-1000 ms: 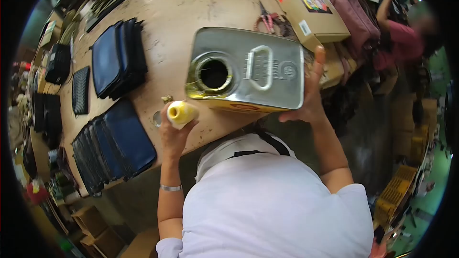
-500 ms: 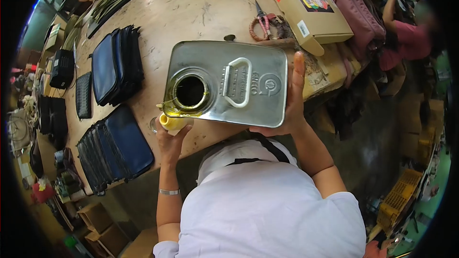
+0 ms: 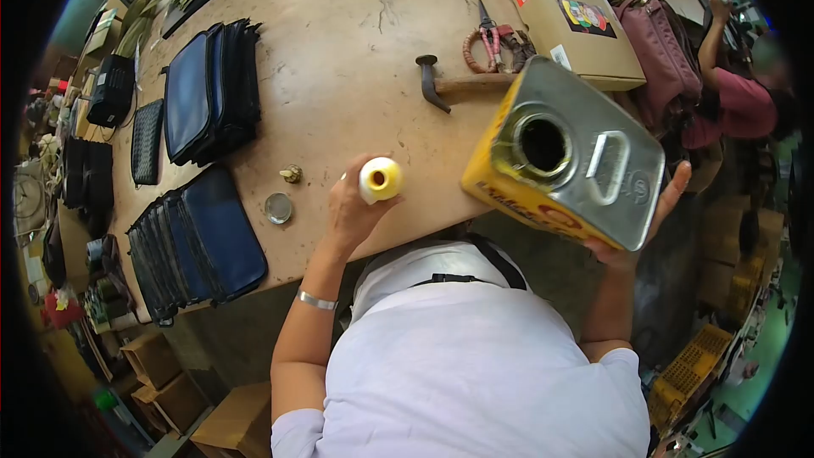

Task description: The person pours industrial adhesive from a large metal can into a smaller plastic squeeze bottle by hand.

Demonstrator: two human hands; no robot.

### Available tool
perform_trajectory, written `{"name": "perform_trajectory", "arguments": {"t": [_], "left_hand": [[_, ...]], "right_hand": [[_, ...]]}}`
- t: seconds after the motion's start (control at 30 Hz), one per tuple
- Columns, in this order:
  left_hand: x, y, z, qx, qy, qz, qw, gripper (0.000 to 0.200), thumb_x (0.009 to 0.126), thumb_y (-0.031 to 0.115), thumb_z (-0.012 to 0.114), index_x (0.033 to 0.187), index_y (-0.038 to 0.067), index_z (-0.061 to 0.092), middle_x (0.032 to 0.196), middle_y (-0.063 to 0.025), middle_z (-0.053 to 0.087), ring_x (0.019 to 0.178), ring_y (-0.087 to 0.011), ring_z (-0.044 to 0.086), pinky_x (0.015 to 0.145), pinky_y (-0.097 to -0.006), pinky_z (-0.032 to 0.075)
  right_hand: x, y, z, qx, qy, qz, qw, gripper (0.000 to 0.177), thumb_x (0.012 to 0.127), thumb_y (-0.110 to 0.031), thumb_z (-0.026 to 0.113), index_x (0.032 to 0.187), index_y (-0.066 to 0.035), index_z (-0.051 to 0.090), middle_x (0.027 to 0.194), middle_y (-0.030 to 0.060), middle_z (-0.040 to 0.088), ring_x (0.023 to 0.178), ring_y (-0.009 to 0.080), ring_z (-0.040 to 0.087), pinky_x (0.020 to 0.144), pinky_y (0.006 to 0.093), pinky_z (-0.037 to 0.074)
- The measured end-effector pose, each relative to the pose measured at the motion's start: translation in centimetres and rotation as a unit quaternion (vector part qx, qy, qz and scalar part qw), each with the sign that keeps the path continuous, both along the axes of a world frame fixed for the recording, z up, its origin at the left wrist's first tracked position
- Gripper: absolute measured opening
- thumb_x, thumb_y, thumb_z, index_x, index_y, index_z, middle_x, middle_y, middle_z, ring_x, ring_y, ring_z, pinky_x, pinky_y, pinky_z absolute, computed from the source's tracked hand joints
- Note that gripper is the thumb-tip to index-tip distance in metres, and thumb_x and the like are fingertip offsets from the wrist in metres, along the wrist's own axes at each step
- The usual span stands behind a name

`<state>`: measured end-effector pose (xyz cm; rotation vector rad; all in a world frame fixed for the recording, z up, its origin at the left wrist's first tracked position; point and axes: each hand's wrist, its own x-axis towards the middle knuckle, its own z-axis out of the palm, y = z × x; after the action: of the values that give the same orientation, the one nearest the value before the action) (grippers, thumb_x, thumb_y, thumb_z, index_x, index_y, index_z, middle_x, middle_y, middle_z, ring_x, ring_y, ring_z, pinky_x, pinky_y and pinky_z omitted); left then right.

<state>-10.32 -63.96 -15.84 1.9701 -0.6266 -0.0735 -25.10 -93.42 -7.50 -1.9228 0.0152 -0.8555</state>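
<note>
one bottle (image 3: 375, 187) gripped by left hand (image 3: 349, 210), right hand (image 3: 648, 239) clasping can (image 3: 585, 170), box (image 3: 572, 47) labelled "fragile"

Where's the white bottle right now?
In the head view, the bottle is in the left hand, slightly left of centre, with the can to its right.

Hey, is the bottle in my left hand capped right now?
No, the bottle in your left hand shows an uncovered round opening at its yellow top.
</note>
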Motion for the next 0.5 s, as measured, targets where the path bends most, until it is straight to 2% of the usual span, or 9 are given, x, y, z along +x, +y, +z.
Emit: {"name": "perform_trajectory", "arguments": {"t": [0.07,0.17,0.23,0.33,0.43,0.5], "left_hand": [[0.4,-1.6,0.0,0.001,-0.006,-0.048,0.999,0.061,0.062,0.006,0.076,0.113,0.012,0.044,0.098,-0.0092,0.062,0.088,-0.0303,0.060,0.074,-0.0374,0.049],[1.0,-3.2,-0.6,-0.007,0.012,-0.109,0.994,0.062,0.062,0.006,0.076,0.114,0.013,0.045,0.099,-0.0094,0.061,0.088,-0.0303,0.060,0.074,-0.0371,0.049],[1.1,-3.8,-1.1,0.017,0.036,-0.135,0.990,0.060,0.063,0.008,0.075,0.115,0.013,0.045,0.100,-0.0095,0.061,0.090,-0.0306,0.059,0.076,-0.0378,0.049],[1.7,-4.6,-0.8,0.047,0.021,-0.162,0.986,0.061,0.064,0.008,0.073,0.118,0.013,0.044,0.104,-0.0094,0.060,0.093,-0.0310,0.059,0.078,-0.0386,0.048],[1.8,-4.9,-0.5,0.051,0.050,-0.176,0.982,0.069,0.064,0.005,0.072,0.125,0.012,0.040,0.113,-0.0091,0.057,0.100,-0.0299,0.056,0.085,-0.0380,0.046],[1.8,-4.9,-0.6,0.026,0.076,-0.184,0.980,0.079,0.063,0.001,0.073,0.131,0.011,0.035,0.120,-0.0085,0.054,0.107,-0.0267,0.054,0.092,-0.0364,0.043]], "right_hand": [[-1.1,-1.1,0.5,-0.018,-0.001,-0.029,0.999,0.129,0.055,-0.044,0.081,0.139,-0.005,-0.009,0.134,0.0141,0.028,0.122,0.0249,0.035,0.101,0.0382,0.029],[-2.1,-1.2,0.8,-0.014,-0.006,-0.060,0.998,0.130,0.054,-0.040,0.083,0.139,-0.004,-0.009,0.129,0.0134,0.034,0.119,0.0243,0.038,0.100,0.0369,0.030],[-2.7,-1.1,0.4,-0.027,-0.010,-0.079,0.996,0.130,0.053,-0.039,0.083,0.139,-0.004,-0.009,0.129,0.0132,0.035,0.119,0.0242,0.039,0.100,0.0370,0.030],[-2.9,-0.1,0.3,0.009,-0.006,-0.064,0.998,0.128,0.055,-0.042,0.082,0.139,-0.003,-0.005,0.136,0.0125,0.025,0.122,0.0238,0.035,0.102,0.0384,0.030],[-3.3,0.0,0.0,0.034,-0.012,-0.065,0.997,0.130,0.053,-0.035,0.084,0.139,-0.006,-0.010,0.131,0.0137,0.033,0.120,0.0254,0.038,0.101,0.0384,0.029],[-3.6,-0.1,-0.4,-0.003,-0.023,-0.084,0.996,0.131,0.052,-0.036,0.084,0.138,-0.005,-0.009,0.132,0.0142,0.031,0.120,0.0257,0.037,0.101,0.0390,0.029]]}}
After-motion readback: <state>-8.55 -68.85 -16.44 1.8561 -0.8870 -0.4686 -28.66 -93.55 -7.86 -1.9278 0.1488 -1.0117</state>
